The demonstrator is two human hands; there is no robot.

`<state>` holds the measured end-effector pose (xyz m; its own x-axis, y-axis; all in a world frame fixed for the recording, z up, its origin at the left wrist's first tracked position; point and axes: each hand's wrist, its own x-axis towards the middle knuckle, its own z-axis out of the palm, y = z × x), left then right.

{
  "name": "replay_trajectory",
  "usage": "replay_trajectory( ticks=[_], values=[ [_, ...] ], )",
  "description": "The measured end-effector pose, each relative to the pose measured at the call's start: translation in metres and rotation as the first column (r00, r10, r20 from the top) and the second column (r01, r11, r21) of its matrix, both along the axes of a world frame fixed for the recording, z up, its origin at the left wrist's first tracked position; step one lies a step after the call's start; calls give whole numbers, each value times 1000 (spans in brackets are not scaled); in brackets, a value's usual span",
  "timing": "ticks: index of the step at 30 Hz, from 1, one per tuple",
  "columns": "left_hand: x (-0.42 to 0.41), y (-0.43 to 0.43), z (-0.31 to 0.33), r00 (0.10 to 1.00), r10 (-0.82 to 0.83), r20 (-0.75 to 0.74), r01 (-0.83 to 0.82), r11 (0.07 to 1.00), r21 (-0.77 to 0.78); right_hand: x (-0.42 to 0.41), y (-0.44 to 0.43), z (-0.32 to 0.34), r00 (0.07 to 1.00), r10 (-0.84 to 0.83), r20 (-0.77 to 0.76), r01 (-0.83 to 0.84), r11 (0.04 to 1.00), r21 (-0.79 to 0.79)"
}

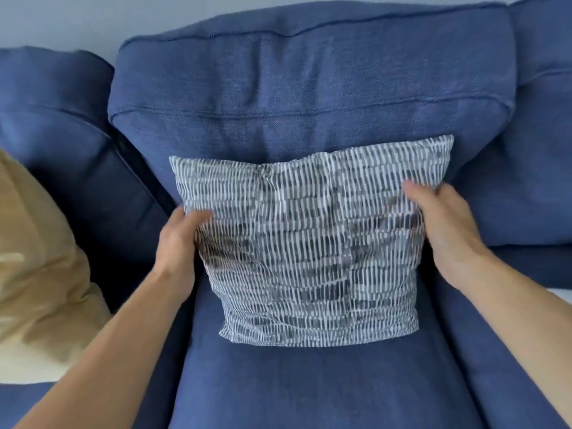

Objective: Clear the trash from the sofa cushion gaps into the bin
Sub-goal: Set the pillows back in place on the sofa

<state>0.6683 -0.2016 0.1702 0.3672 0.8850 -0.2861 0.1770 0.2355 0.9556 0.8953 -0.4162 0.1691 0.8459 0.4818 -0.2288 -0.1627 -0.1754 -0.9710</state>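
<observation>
A grey-and-white striped throw pillow (306, 243) leans against the blue back cushion (309, 88) of the sofa, its lower edge resting on the blue seat cushion (294, 385). My left hand (179, 246) grips the pillow's left edge, thumb on the front. My right hand (445, 224) grips its right edge, fingers curled over the side. No trash and no bin are in view. The gaps beside the seat cushion are dark, and the pillow hides the gap behind it.
A tan pillow (37, 258) lies on the left seat. Another blue back cushion (46, 125) stands at the left and one (538, 150) at the right. A pale strip (560, 294) shows at the right edge.
</observation>
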Motion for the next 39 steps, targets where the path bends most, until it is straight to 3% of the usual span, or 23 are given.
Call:
replay_trajectory(
  ticks=[4,11,14,16,18,20,23,26,28,30,39],
  values=[
    [24,26,25,987,160,23,-160,987,-6,16,17,15,982,-177,66,180,982,-51],
    [30,41,24,933,357,-51,-349,929,120,29,16,19,938,-245,244,281,951,-126],
    [31,31,20,920,371,-128,-320,897,304,22,14,23,888,-227,400,310,937,-158],
    [31,12,22,912,340,-229,-147,792,592,9,15,29,717,-105,689,298,940,-166],
    [32,-9,20,907,259,-333,145,551,822,-6,21,32,454,166,876,188,943,-276],
    [36,-26,16,870,164,-465,398,323,858,-22,31,30,274,425,863,73,885,-459],
    [40,-37,6,766,86,-637,617,181,766,-36,43,21,133,683,718,17,723,-691],
    [34,-22,3,635,138,-760,725,231,648,-19,35,18,135,765,630,51,630,-775],
    [23,-7,5,563,183,-806,744,312,591,0,22,18,185,758,625,90,620,-779],
    [12,2,7,514,207,-832,762,335,554,12,11,17,220,748,626,113,618,-778],
    [7,-35,24,560,198,-805,728,346,592,-8,8,33,206,698,686,46,693,-719]
  ],
)
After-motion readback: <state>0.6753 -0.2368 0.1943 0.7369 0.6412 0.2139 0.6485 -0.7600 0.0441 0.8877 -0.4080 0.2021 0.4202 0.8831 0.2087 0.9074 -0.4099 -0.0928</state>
